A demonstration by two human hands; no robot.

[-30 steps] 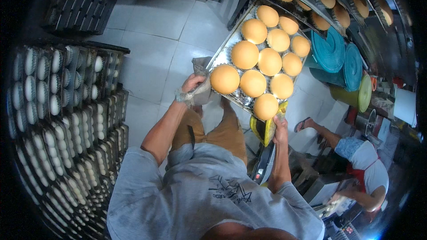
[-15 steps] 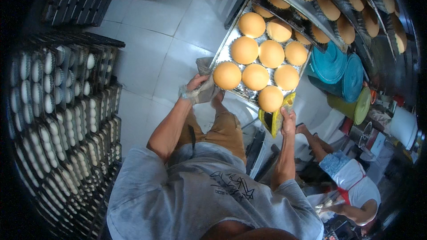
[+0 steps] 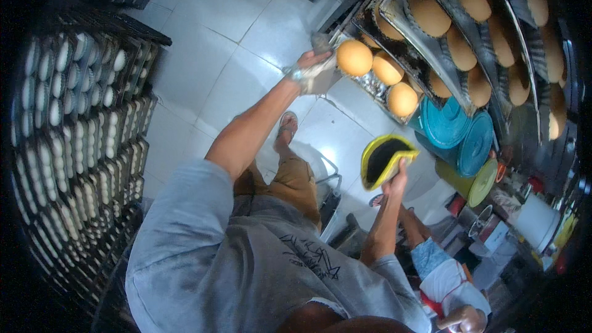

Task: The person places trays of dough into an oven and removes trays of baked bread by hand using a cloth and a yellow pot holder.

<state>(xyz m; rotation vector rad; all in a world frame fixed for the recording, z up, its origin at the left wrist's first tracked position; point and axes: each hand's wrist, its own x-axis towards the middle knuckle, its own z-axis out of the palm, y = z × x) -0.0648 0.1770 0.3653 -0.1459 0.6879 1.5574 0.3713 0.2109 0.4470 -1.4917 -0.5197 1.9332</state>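
A metal tray point(image 3: 376, 91) of round golden buns point(image 3: 354, 58) lies mostly inside the rack at the upper right, with only its near end showing. My left hand point(image 3: 313, 65) is closed on a grey cloth point(image 3: 322, 77) at the tray's near left corner. Well apart from the tray, my right hand point(image 3: 396, 180) grips a yellow pot holder point(image 3: 383, 159) with a dark inside, which is folded into a curve. Its thumb lies along the pad's edge.
Trays of buns in fluted cups point(image 3: 428, 15) fill the rack above. Teal lidded tubs point(image 3: 445, 124) stand right of it. A rack of pale dough pieces point(image 3: 74, 129) stands at left. Another person point(image 3: 453, 283) is at lower right, near a white bucket point(image 3: 535, 219).
The tray has slid away from me into the rack, hiding most of its buns. My left hand has followed it up and right; my right hand has come off the tray with the pot holder.
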